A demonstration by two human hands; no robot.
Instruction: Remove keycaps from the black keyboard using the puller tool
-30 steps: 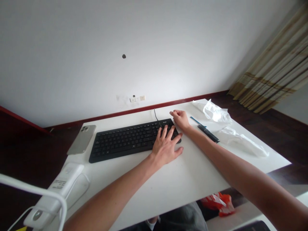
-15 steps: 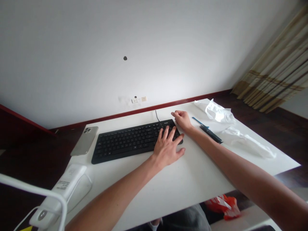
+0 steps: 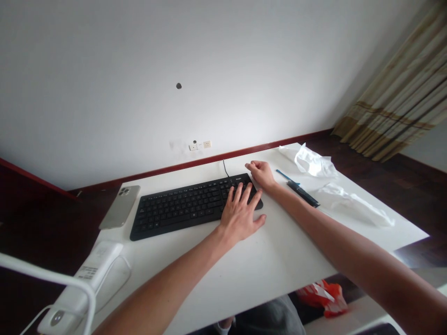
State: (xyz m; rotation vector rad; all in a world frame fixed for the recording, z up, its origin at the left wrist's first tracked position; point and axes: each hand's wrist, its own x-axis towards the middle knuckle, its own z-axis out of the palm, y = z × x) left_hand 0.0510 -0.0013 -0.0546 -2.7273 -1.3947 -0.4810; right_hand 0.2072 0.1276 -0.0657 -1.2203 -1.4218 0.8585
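Grey legwear [image 3: 279, 317] and a white sock or shoe [image 3: 222, 330] are worn, the forearms [image 3: 188, 274] bare

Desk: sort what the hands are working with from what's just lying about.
In use:
black wired keyboard
left hand, spread over it
right hand, curled beside it

Lying about:
smartphone
white power strip
blue stick
black object
crumpled white wrappings
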